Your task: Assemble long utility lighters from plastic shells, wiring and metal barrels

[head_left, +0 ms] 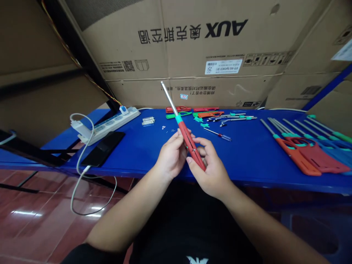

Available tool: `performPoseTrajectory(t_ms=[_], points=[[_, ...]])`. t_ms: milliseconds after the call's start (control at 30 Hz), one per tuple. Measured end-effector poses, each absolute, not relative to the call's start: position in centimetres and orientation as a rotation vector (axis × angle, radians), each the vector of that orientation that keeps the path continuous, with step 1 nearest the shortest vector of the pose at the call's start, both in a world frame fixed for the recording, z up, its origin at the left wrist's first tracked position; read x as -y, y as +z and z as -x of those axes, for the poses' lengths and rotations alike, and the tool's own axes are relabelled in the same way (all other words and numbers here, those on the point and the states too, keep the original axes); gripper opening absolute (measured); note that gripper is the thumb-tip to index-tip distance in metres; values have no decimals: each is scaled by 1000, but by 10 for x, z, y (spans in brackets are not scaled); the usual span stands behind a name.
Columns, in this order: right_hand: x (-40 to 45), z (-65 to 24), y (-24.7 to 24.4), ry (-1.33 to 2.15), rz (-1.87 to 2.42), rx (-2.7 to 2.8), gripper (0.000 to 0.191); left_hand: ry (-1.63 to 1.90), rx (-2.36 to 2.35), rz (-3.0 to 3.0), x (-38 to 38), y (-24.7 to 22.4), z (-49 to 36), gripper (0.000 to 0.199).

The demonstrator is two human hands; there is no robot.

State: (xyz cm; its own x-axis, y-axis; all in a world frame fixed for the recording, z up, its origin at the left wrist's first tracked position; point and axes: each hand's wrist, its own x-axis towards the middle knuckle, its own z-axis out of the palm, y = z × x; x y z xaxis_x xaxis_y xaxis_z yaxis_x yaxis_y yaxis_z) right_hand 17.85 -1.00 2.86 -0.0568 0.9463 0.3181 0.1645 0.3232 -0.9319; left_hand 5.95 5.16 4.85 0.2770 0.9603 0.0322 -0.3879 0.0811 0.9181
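My left hand [172, 154] and my right hand [210, 167] both grip a red long-nosed lighter [187, 139] above the front part of the table. Its bare metal tube slants up and away to the left, with a mint-green collar where it meets the handle. The handle is seen edge-on, showing a dark seam between its halves. My left fingers wrap it from the left, partly hidden behind it. On the right, my thumb and fingers press near the handle's lower end. A small screwdriver [221, 136] with a clear handle lies beyond my right hand.
The blue table [242, 154] bears red and green handle shells [178, 114], wired metal tubes [239, 118], silver cylinders [148, 121] and tiny parts [163, 127]. Several lighters [299, 154] lie right. Left are a phone [103, 148], cable and power strip [110, 126]. A cardboard wall [187, 55] stands behind.
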Motion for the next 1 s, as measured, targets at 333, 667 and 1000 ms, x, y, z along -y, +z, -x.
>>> performPoseTrajectory(t_ms=[333,667,1000], points=[[25,-198,45,392,1214,1878,38,1111,-401,-1490,-66,40,-16,28],[19,-197,48,271,1250,2022,25,1237,-434,-1477,-60,20,-19,35],[4,-202,28,1949,500,1358,55,1144,-389,-1369,-59,39,-28,38]])
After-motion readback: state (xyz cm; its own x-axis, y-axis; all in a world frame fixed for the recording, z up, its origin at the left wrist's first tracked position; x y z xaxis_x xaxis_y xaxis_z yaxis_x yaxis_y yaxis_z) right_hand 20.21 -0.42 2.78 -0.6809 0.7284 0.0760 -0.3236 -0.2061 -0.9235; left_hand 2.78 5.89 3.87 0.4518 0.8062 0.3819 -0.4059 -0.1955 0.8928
